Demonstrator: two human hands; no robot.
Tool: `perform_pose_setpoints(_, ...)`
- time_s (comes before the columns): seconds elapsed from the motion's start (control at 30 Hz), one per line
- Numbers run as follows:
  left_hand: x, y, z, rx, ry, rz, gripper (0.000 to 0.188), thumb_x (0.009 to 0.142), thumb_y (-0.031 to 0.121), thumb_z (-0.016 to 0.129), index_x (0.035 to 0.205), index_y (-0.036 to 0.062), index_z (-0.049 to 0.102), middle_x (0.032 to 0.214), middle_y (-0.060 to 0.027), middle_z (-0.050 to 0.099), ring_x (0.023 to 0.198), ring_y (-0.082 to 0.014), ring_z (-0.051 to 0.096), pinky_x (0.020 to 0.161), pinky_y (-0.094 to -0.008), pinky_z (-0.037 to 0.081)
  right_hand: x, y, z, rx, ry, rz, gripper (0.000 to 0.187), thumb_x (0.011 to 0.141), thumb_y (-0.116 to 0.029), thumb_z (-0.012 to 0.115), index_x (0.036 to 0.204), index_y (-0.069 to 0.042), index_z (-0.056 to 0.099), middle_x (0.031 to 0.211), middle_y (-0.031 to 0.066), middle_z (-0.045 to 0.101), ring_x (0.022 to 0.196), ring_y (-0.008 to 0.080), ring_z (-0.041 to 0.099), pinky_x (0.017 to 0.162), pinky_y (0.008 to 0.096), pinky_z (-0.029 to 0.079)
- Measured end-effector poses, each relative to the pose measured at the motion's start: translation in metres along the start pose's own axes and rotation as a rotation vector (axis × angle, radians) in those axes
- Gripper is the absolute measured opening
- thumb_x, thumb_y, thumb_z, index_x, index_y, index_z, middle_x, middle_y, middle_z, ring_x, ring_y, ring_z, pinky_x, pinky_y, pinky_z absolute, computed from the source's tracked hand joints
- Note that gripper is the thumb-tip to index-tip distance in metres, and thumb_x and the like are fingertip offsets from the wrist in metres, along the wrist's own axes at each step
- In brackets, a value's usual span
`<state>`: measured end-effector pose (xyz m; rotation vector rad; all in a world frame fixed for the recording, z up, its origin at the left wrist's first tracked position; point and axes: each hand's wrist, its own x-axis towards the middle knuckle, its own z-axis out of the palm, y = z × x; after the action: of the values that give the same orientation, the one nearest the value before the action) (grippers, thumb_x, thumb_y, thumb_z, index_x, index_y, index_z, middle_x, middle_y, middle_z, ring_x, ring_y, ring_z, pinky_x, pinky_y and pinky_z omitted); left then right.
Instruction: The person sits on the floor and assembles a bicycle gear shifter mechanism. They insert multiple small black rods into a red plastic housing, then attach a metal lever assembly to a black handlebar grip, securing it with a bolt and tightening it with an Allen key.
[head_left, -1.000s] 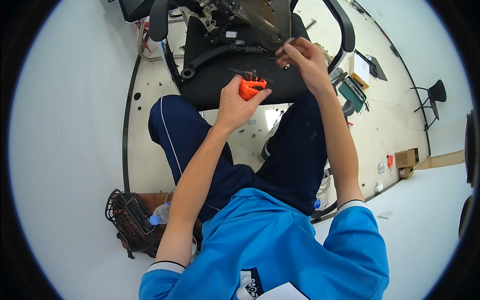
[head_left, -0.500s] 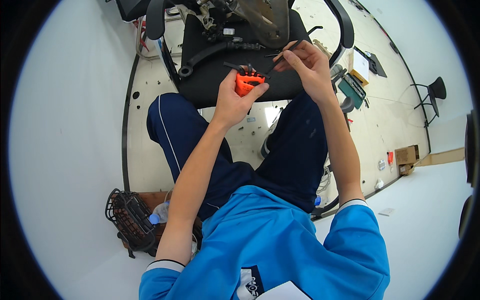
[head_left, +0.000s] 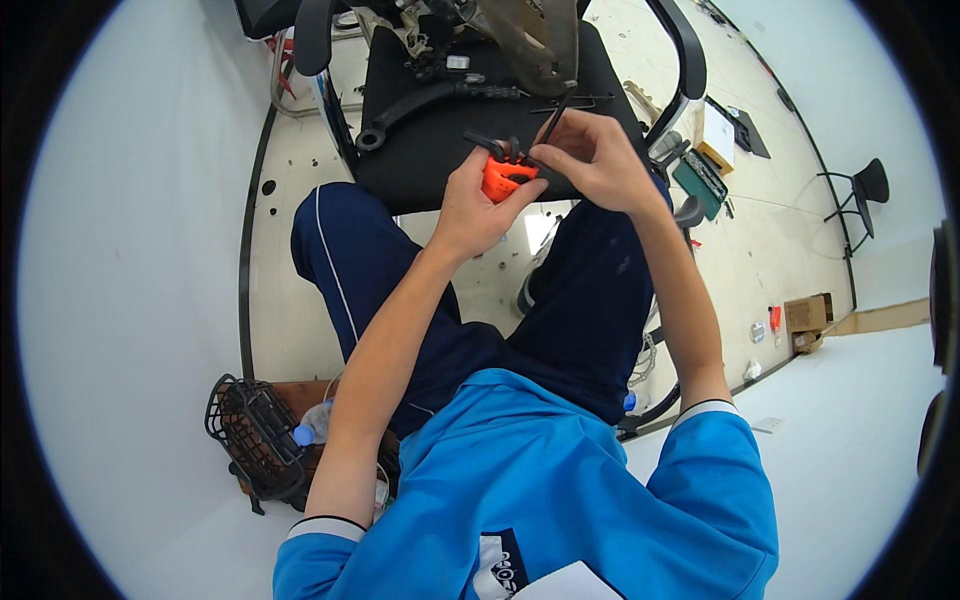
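My left hand (head_left: pixel 472 212) is closed round an orange hex key holder (head_left: pixel 506 184), just above the near part of the black chair seat (head_left: pixel 415 178). Several black hex keys (head_left: pixel 484 141) stick out of the holder's far side. In my right hand (head_left: pixel 603 168), a slim black hex key (head_left: pixel 557 116) is pinched between thumb and fingers. Its lower end meets the holder's top edge; whether it sits in a slot is hidden by my fingers. Thin black L-shaped keys (head_left: pixel 590 102) lie on the seat beyond my right hand.
A black curved bar (head_left: pixel 415 112) and a smoky translucent part (head_left: pixel 535 45) lie on the seat, between two black armrests (head_left: pixel 682 45). To the right is a green case (head_left: pixel 697 184) on the floor. At lower left sits a black wire basket (head_left: pixel 255 430) with a bottle (head_left: pixel 316 424) beside it.
My right hand has come down and left, bringing the hex key to the orange holder, and the key now stands steeper. My left hand and the holder have shifted slightly right.
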<state>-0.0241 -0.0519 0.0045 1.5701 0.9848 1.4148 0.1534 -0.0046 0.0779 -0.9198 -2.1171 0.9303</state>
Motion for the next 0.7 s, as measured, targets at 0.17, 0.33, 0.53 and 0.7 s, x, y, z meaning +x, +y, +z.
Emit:
perform_pose_setpoints(0.17,0.001,-0.009,0.003,-0.145,-0.032,-0.029,0.040,0.081,0.018,0.080,0.107,-0.0005,0.056,0.085,-0.0048,0.062,0.072,-0.0098,0.056,0.067,-0.0246,0.048,0.003,0.008,-0.018,0.130,-0.063,-0.041,0.023,0.087,-0.012,0.072,0.104,0.002,0.067,0.092,0.0075,0.070,0.087,0.0109,0.066,0.078,0.0272,0.054)
perform_pose_setpoints(0.33,0.003,-0.008,0.001,-0.078,-0.034,-0.083,0.037,0.083,0.018,0.078,0.107,0.0001,0.056,0.090,-0.0037,0.062,0.077,-0.0085,0.055,0.072,-0.0241,0.048,0.010,-0.004,-0.027,0.070,0.161,-0.172,0.019,0.088,-0.008,0.070,0.104,0.001,0.070,0.091,0.0102,0.073,0.084,0.0160,0.072,0.075,0.0276,0.056)
perform_pose_setpoints(0.53,0.005,0.001,-0.005,-0.190,-0.050,-0.111,0.034,0.085,0.015,0.076,0.108,0.0006,0.057,0.094,-0.0026,0.062,0.083,-0.0076,0.056,0.077,-0.0235,0.048,-0.003,0.000,-0.007,-0.008,0.065,-0.156,0.021,0.082,-0.005,0.072,0.103,-0.002,0.072,0.096,0.0096,0.072,0.086,0.0162,0.071,0.077,0.0284,0.057)
perform_pose_setpoints(0.7,0.004,-0.001,-0.012,-0.267,-0.145,-0.189,0.036,0.084,0.016,0.076,0.110,0.0015,0.056,0.093,-0.0012,0.061,0.082,-0.0079,0.056,0.075,-0.0235,0.048,0.003,-0.001,-0.007,-0.019,-0.103,-0.180,0.024,0.081,-0.007,0.074,0.104,-0.005,0.073,0.095,0.0070,0.071,0.084,0.0153,0.069,0.076,0.0274,0.057)
